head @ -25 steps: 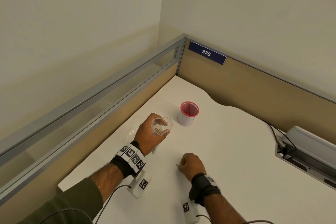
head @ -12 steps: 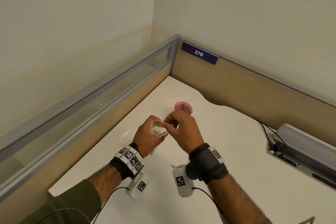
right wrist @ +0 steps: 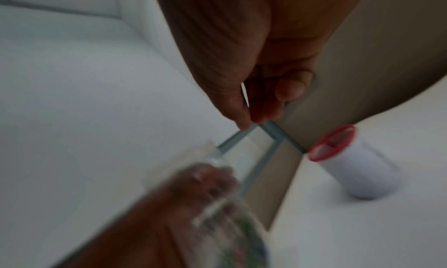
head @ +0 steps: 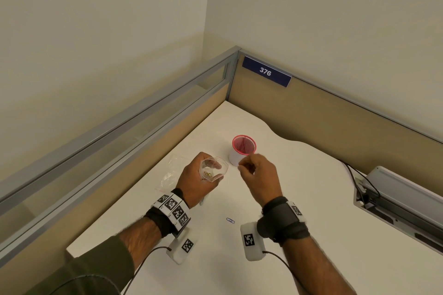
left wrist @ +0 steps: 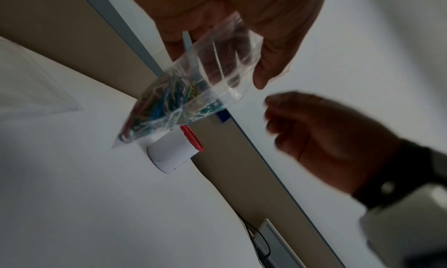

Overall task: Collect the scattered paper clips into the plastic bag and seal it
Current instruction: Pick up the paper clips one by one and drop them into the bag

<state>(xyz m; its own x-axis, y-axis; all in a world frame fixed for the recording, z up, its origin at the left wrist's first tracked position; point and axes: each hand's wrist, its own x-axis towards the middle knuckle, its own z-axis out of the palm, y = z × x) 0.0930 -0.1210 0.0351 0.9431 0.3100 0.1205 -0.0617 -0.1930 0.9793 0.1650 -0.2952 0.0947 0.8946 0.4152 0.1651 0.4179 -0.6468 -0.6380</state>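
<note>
Paper clips (head: 208, 174) are showing as a small gold-coloured cluster through the mouth of the clear plastic bag (head: 214, 169) in the head view, where the left hand (head: 196, 182) is gripping the bag upright above the white desk (head: 299, 199), its mouth gaping open. The right hand (head: 260, 175) is hovering just beside the bag mouth with its fingers curled together; whether it is pinching anything cannot be told from this view. One blue paper clip (head: 230, 220) is lying on the desk between the two wrists. A white cup with a red rim (head: 242, 149) is standing just behind the hands, and a second flat clear bag (head: 172, 170) is lying on the desk to the left.

From the left wrist view, the plastic bag (left wrist: 193, 92) is hanging tilted from the left hand's fingers (left wrist: 271, 62), and its lower end is holding a dense tangle of red, blue, green and yellow clips (left wrist: 159, 104). The right hand (left wrist: 321, 130) is appearing blurred, near the bag but apart from it. The cup (left wrist: 174, 150) is standing behind the bag.

From the right wrist view, the right hand's fingertips (right wrist: 258, 109) are pressing together, with nothing plainly visible between them. The bag (right wrist: 217, 205) and the left hand (right wrist: 150, 224) are appearing below, heavily blurred, and the cup (right wrist: 358, 169) is standing to the right.
</note>
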